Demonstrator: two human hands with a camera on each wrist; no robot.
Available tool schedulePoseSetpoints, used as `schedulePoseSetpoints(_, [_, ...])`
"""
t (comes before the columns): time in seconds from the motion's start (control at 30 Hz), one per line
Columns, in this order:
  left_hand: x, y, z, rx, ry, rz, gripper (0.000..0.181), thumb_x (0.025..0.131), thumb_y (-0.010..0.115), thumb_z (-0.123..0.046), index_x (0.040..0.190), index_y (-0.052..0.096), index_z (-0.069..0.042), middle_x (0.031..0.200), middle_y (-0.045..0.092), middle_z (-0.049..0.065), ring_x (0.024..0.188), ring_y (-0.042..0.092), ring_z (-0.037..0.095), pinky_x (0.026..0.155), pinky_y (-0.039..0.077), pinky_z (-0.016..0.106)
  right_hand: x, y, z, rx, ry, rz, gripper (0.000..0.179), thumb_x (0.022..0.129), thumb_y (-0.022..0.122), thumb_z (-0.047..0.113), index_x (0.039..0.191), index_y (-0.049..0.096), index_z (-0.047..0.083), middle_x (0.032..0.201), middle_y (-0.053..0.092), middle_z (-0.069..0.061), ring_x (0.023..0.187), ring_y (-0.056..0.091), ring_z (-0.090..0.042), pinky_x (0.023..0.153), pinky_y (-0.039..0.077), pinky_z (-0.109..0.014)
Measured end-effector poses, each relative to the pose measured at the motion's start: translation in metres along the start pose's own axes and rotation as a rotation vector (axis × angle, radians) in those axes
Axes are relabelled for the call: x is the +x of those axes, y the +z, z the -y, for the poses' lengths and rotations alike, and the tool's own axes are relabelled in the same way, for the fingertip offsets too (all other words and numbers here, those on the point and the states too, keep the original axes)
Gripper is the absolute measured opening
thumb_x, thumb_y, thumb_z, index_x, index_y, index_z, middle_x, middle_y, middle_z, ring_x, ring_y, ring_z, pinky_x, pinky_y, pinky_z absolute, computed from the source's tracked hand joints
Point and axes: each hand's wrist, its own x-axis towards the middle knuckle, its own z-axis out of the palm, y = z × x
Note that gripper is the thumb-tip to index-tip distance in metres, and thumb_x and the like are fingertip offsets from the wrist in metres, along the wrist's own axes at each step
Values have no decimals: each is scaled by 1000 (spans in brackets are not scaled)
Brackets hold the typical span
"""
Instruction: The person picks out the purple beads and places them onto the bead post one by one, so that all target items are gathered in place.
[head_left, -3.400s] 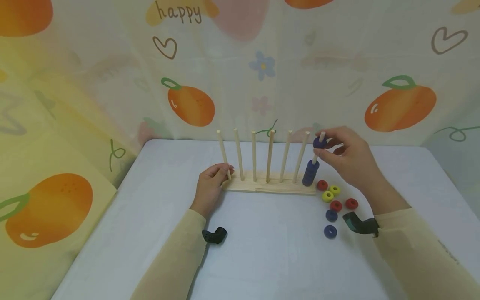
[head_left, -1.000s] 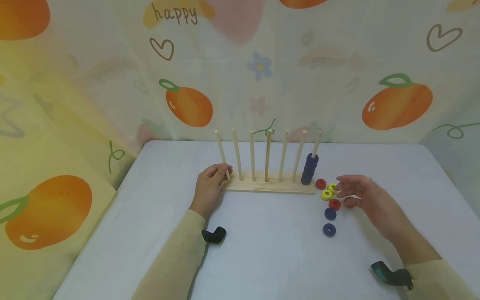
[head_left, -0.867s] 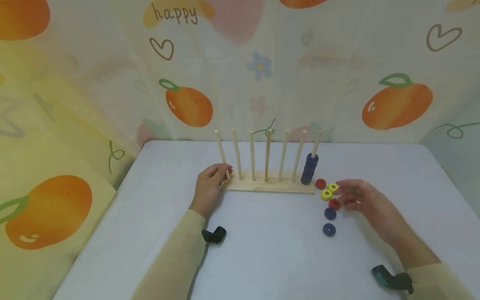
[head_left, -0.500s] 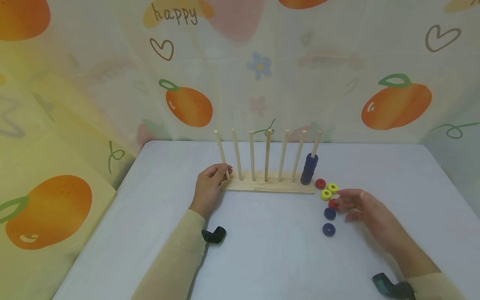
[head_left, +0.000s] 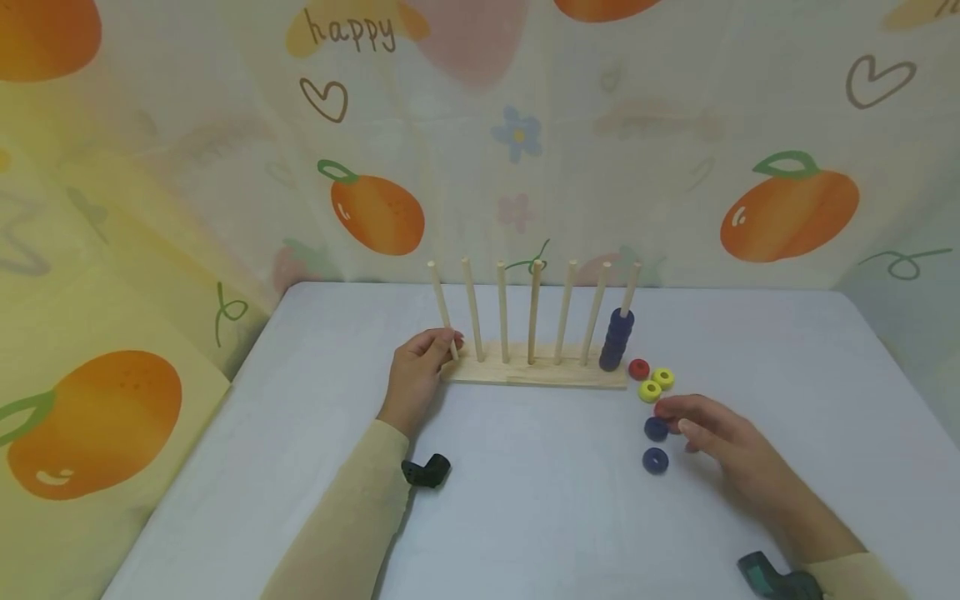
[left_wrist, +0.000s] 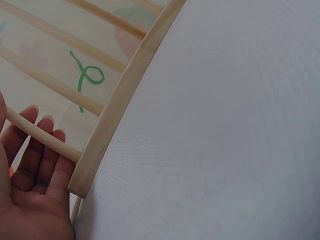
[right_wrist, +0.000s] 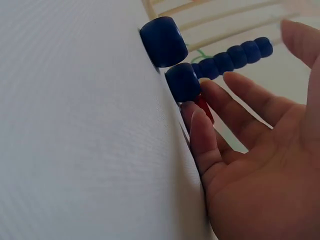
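Note:
In the head view, my left hand (head_left: 417, 372) holds the leftmost peg (head_left: 441, 300) of a wooden peg rack (head_left: 534, 377) low down near its base. The left wrist view shows the fingers behind that peg. My right hand (head_left: 723, 442) hovers low at the loose beads, with relaxed fingers beside a near blue bead (head_left: 656, 429); the right wrist view shows the thumb spread away. A red bead (right_wrist: 204, 108) is partly hidden behind the fingers. Another blue bead (head_left: 655, 461) lies closer to me. Several blue beads (head_left: 617, 340) are stacked on the rightmost peg.
Two yellow beads (head_left: 650, 391) and a red bead (head_left: 639, 369) lie just right of the rack's end. The white table (head_left: 525, 500) meets a patterned cloth backdrop (head_left: 600, 183) behind the rack.
My right hand has let go of a blue bead, now on the stack, and come down to the loose beads. Within the last second it shifted toward me. My left hand stays put.

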Motion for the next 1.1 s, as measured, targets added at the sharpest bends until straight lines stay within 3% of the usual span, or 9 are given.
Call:
schedulePoseSetpoints(0.2, [-1,0,-2,-1,2,1,39,110,67,-43,118,79,-8,119,77,6,117,70,23,106,55,43,-1,4,-2,-52,-10,1,34,111,66,16,144,66,7,139,69,-7,123,62,-7,98,51,-18])
schedulePoseSetpoints(0.47, [-1,0,-3,-3,-2,10,41,111,66,-43,120,78,-5,120,77,8,116,70,24,106,54,42,-3,8,-8,-84,-90,-35,33,104,75,4,135,72,11,131,72,-4,118,63,-7,94,52,-16])
schedulePoseSetpoints(0.73, [-1,1,-5,-19,-6,6,37,112,66,-37,119,78,-3,121,76,11,119,69,25,107,54,42,-2,8,-6,-231,5,-7,40,97,83,5,132,75,22,129,73,5,119,63,-15,97,52,-19])
schedulePoseSetpoints(1.1, [-2,1,-3,-21,-6,0,36,112,66,-36,119,78,-3,120,76,12,117,69,27,105,55,43,-1,12,-4,-329,-60,-10,42,92,87,2,128,76,21,125,73,7,118,64,-19,99,50,-17])
